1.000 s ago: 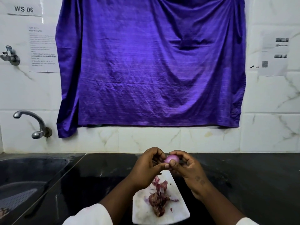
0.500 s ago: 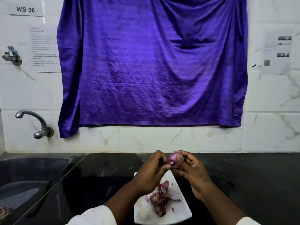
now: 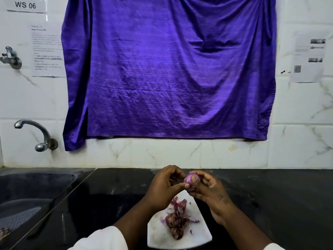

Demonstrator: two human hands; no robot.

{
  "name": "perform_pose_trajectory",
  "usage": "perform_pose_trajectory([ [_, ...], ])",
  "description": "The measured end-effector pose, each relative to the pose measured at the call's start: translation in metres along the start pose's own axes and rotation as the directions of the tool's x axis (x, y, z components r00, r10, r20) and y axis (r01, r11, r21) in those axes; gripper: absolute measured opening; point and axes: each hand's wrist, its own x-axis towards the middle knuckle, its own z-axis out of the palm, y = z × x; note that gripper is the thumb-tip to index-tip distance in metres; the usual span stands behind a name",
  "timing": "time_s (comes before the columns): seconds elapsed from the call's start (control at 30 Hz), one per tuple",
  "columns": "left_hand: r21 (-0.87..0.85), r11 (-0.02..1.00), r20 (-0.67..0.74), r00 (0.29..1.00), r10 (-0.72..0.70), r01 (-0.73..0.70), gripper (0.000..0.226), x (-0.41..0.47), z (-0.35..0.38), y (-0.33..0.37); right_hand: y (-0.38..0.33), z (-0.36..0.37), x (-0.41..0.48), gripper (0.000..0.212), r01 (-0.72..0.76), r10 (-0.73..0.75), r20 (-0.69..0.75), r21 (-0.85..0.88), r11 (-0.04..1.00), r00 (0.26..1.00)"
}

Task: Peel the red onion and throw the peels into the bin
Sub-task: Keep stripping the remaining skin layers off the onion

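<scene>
Both hands are pinching a red onion, right grip clasping, left grip picking; wall sign reads "WS 06".

We had bare black counter to our right; peels cluttered the white board.

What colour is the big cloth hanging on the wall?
The cloth is deep purple, seen clearly in the head view.
</scene>
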Motion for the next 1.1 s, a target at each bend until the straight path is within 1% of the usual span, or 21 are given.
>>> perform_pose_trajectory([
  [0.07,0.030,0.999,0.036,0.999,-0.026,0.025,0.019,0.002,-0.003,0.000,0.002,-0.002,0.000,0.040,-0.001,0.001,0.004,-0.037,0.999,1.000],
  [0.17,0.072,0.995,0.094,0.993,-0.074,0.068,0.016,0.003,-0.005,-0.001,0.006,0.000,0.000,0.037,0.013,-0.015,-0.026,-0.077,0.997,1.000],
  [0.27,0.087,0.993,0.152,0.984,-0.088,0.076,0.013,0.001,-0.006,-0.001,0.009,0.002,0.000,0.034,0.027,-0.030,-0.035,-0.102,0.994,0.999],
  [0.43,0.071,0.994,0.175,0.980,-0.094,0.083,0.012,0.000,-0.006,-0.006,0.011,0.002,-0.002,0.028,0.008,-0.010,-0.026,-0.095,0.995,1.000],
  [0.53,0.135,0.989,0.184,0.980,-0.079,0.054,0.016,-0.002,-0.001,-0.009,0.013,0.002,0.000,0.018,-0.030,0.028,-0.068,-0.030,0.999,0.997],
  [0.6,0.150,0.988,0.144,0.987,-0.068,0.046,0.015,-0.003,0.004,-0.011,0.016,0.001,0.001,0.016,-0.058,0.059,-0.085,0.012,0.998,0.995],
  [0.7,0.120,0.992,0.010,0.999,-0.031,0.030,0.015,-0.007,0.010,-0.014,0.017,0.004,0.001,0.015,-0.089,0.091,-0.091,0.033,0.996,0.992],
  [0.73,0.110,0.993,-0.016,0.999,-0.032,0.033,0.018,-0.008,0.011,-0.015,0.018,0.005,0.001,0.014,-0.096,0.098,-0.089,0.026,0.995,0.991],
  [0.8,0.086,0.996,-0.017,0.999,-0.034,0.035,0.025,-0.010,0.012,-0.018,0.019,0.005,0.001,0.014,-0.113,0.114,-0.081,0.010,0.994,0.990],
  [0.87,0.038,0.998,-0.024,0.998,-0.051,0.052,0.020,-0.009,0.012,-0.019,0.020,0.006,0.000,0.014,-0.132,0.131,-0.079,0.000,0.991,0.988],
  [0.97,-0.058,0.991,-0.078,0.989,-0.128,0.123,0.016,-0.007,0.010,-0.017,0.022,0.007,0.000,0.016,-0.139,0.139,-0.085,0.002,0.990,0.987],
  [1.1,-0.075,0.986,-0.092,0.983,-0.158,0.152,0.017,-0.004,0.010,-0.019,0.020,0.009,-0.001,0.015,-0.138,0.138,-0.077,0.010,0.990,0.987],
])
